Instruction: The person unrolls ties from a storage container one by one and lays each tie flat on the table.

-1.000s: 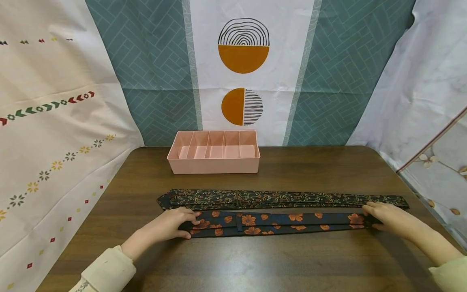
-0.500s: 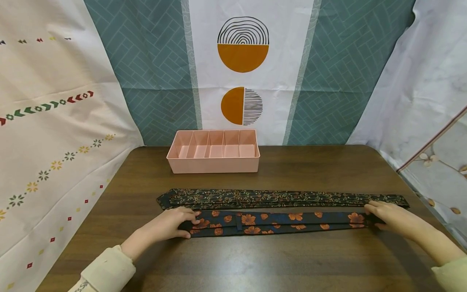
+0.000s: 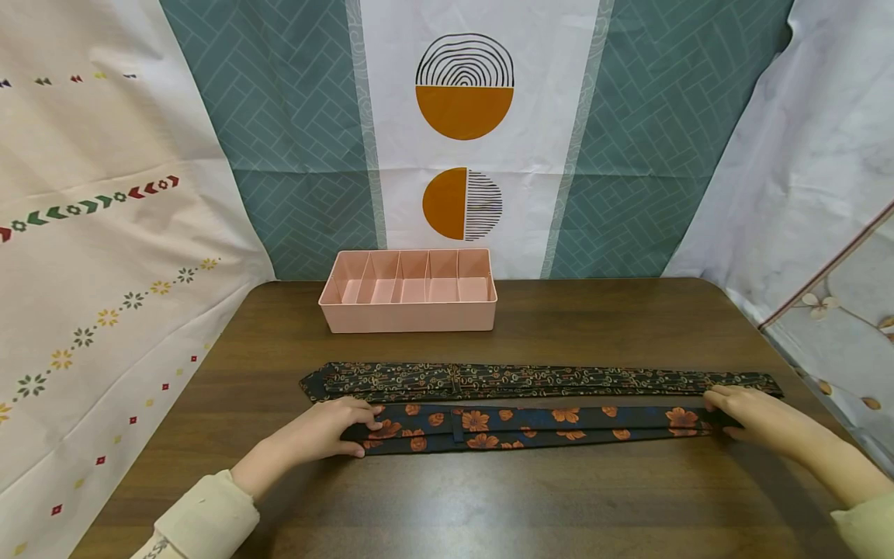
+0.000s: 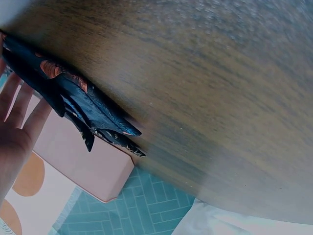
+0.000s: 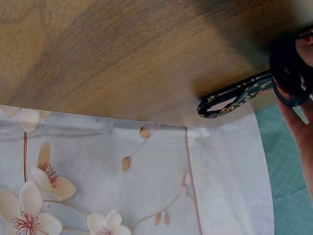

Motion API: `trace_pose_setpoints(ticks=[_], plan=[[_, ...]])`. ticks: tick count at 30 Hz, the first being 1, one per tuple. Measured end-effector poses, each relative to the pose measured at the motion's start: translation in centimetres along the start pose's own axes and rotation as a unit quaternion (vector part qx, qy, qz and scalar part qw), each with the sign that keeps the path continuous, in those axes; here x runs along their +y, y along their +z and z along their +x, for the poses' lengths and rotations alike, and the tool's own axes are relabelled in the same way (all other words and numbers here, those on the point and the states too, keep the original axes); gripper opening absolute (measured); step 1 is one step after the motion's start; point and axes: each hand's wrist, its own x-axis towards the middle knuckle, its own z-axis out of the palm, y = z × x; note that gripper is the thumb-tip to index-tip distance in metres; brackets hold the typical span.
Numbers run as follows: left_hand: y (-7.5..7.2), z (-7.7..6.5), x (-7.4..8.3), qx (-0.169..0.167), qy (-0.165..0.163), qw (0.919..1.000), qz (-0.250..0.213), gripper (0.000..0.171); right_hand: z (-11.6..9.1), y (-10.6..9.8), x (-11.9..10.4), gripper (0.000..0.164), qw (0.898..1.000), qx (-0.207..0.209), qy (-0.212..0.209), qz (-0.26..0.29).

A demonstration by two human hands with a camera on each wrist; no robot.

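A dark necktie with orange flowers (image 3: pixel 517 427) lies folded lengthwise across the table. My left hand (image 3: pixel 328 431) grips its left end, thumb at the near edge and fingers at the far one. In the left wrist view that tie's end (image 4: pixel 90 105) juts out past the left hand (image 4: pixel 19 127). At the other end my right hand (image 3: pixel 757 419) holds the tie; in the right wrist view the folded end (image 5: pixel 288 68) bulges by the fingers. Just behind runs a second necktie (image 3: pixel 531 380), dark with a small gold pattern, lying flat and partly hidden by the right hand.
A pink divided box (image 3: pixel 408 317) stands behind the ties, left of centre. Brown wood table (image 3: pixel 594 334) lies beneath everything. Patterned cloths hang at the back (image 3: pixel 628 155), the left (image 3: pixel 105 256) and the right (image 3: pixel 838 256).
My right hand has slid slightly to the right along the flowered tie, baring a bit more of it. The left hand, the second tie and the box stay in place.
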Motion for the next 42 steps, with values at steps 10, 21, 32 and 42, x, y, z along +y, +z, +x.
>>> trace_pose_setpoints(ticks=[10,21,32,42], plan=[[-0.1,-0.1,0.1,-0.003,-0.003,1.0,-0.004,0.035,-0.4,0.1,0.3,0.046,0.999,-0.021,0.026,-0.027],[-0.1,0.0,0.0,-0.001,-0.002,1.0,-0.002,0.035,-0.8,0.1,0.8,0.045,0.999,-0.026,0.03,-0.026],[0.2,0.0,-0.1,-0.005,-0.011,0.9999,-0.003,0.037,-1.1,0.1,1.2,0.043,0.999,-0.017,0.004,-0.042],[0.1,0.0,0.0,0.0,-0.005,1.0,0.0,0.037,-1.2,0.2,1.4,0.046,0.999,-0.018,0.017,-0.03]])
